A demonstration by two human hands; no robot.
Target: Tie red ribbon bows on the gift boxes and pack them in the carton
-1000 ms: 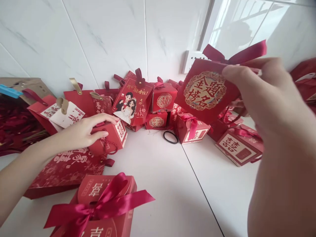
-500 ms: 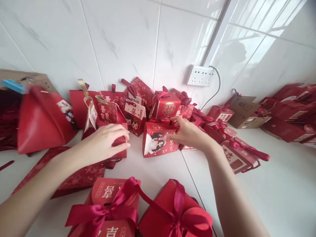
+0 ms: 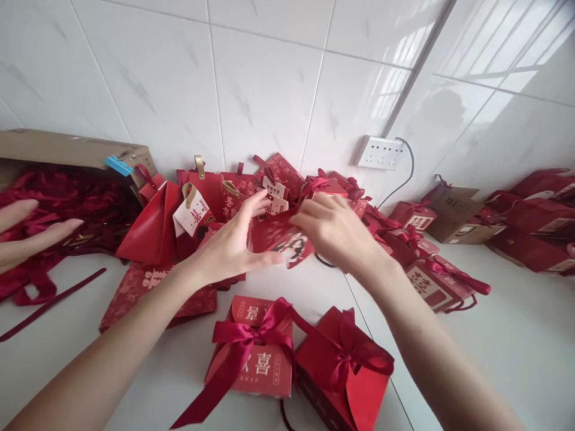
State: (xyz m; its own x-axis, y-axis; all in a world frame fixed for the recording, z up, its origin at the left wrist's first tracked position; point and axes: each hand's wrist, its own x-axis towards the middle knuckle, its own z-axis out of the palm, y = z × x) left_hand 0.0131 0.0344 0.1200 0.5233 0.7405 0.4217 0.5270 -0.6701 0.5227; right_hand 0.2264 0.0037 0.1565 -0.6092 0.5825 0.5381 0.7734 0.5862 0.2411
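Observation:
My right hand (image 3: 330, 227) is closed on the upper right part of a small red gift box (image 3: 274, 232) with a cartoon figure printed on it. The box looks blurred and tilted over the table. At its left side is my left hand (image 3: 238, 239), open, with thumb and fingers spread; whether it touches the box I cannot tell. Just in front stand a red box with a bow and printed characters (image 3: 251, 359) and a plain red box with a bow (image 3: 345, 365). A red patterned bag (image 3: 179, 299) lies under my left forearm.
Another person's hand (image 3: 36, 233) reaches in at the left, beside a cardboard carton (image 3: 81, 149) of dark red ribbons. Red gift bags (image 3: 153, 227) and boxes line the tiled wall. More red boxes (image 3: 539, 209) are stacked at the right. A power socket panel (image 3: 381, 152) is on the wall.
My right hand has gripped the printed box and tilted it. My left hand has moved right, from a red bag to the box. The view has shifted left, showing another person's hand.

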